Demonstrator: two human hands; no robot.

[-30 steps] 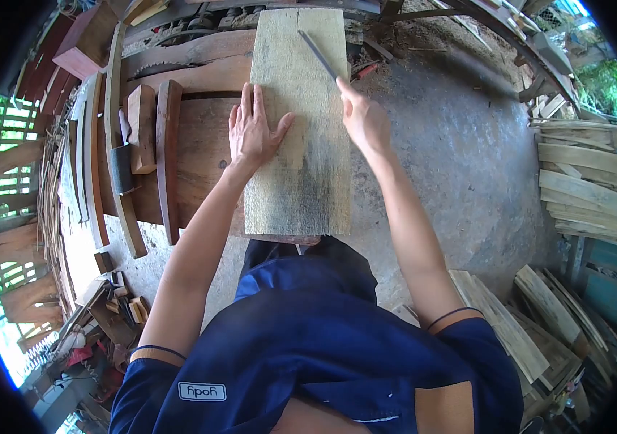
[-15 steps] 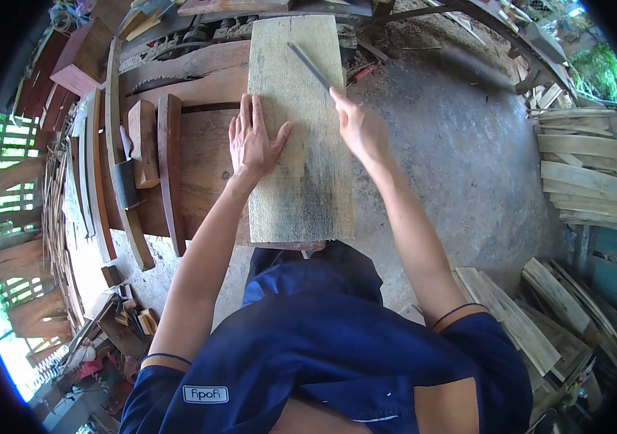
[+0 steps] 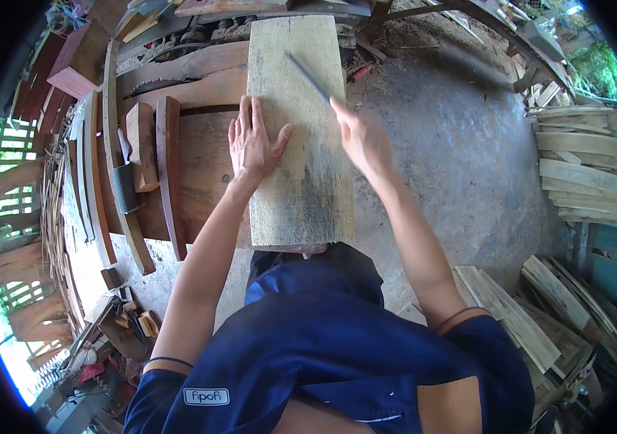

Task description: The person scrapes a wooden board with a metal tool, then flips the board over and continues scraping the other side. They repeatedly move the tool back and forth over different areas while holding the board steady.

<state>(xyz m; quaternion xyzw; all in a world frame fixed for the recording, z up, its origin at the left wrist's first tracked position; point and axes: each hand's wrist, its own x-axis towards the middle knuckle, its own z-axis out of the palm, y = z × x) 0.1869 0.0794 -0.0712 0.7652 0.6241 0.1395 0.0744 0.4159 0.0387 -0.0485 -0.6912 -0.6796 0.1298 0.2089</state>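
A wide, pale board with dark stains lies lengthwise in front of me on a brown wooden bench. My left hand rests flat on the board's left edge, fingers spread and pointing away from me. At the board's right edge, my right hand is closed round one end of a thin, dark, rod-like tool. The tool slants up and left over the upper part of the board. Its gripped end is hidden in my fingers.
Curved wooden pieces and a short block lie on the bench at the left. Stacked planks stand at the right, with more boards at the lower right. Grey concrete floor shows right of the bench.
My right hand and the dark tool have moved slightly down, towards me. My left hand stays flat on the board.
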